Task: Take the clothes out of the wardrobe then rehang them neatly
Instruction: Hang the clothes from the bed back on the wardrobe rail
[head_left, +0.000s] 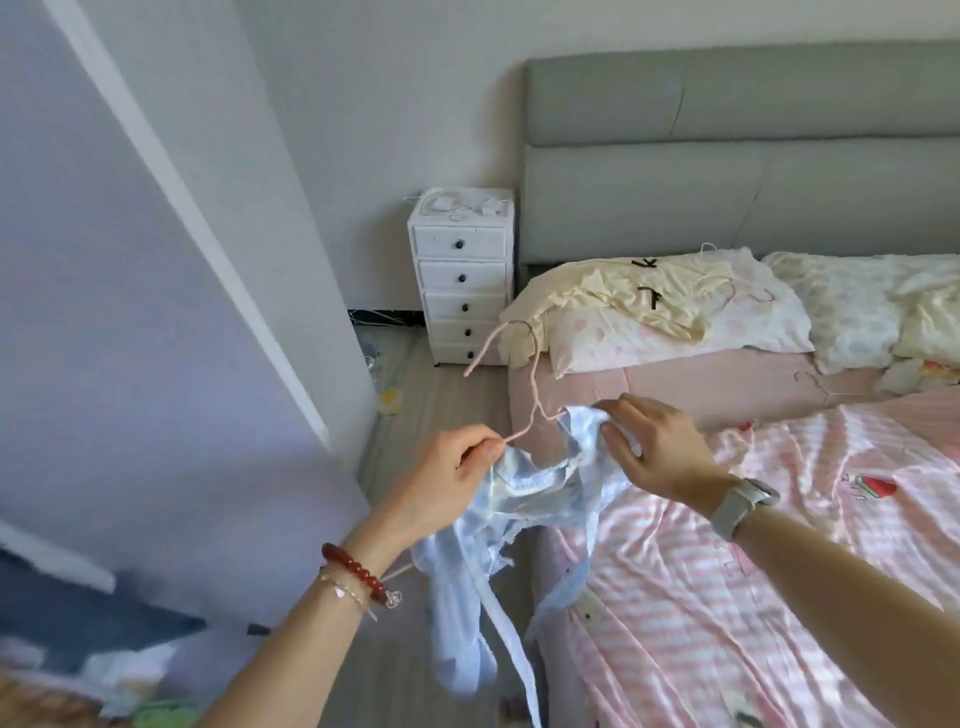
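Over the bed edge, both hands (left hand (452, 467), right hand (660, 447)) on blue garment (524, 499).

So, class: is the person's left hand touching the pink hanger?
Touching. The head view shows the left hand pinching one end of the pink hanger between thumb and fingertips, just above the light blue garment.

I stand in a home bedroom: a bed (727, 395) with a grey padded headboard (727, 156), a pink striped cover (779, 545) and printed pillows (675, 332) fills the right side. A white chest of small drawers (461, 280) sits at the bed's head corner against a plain wall (395, 104), above a wood-look floor (441, 405).
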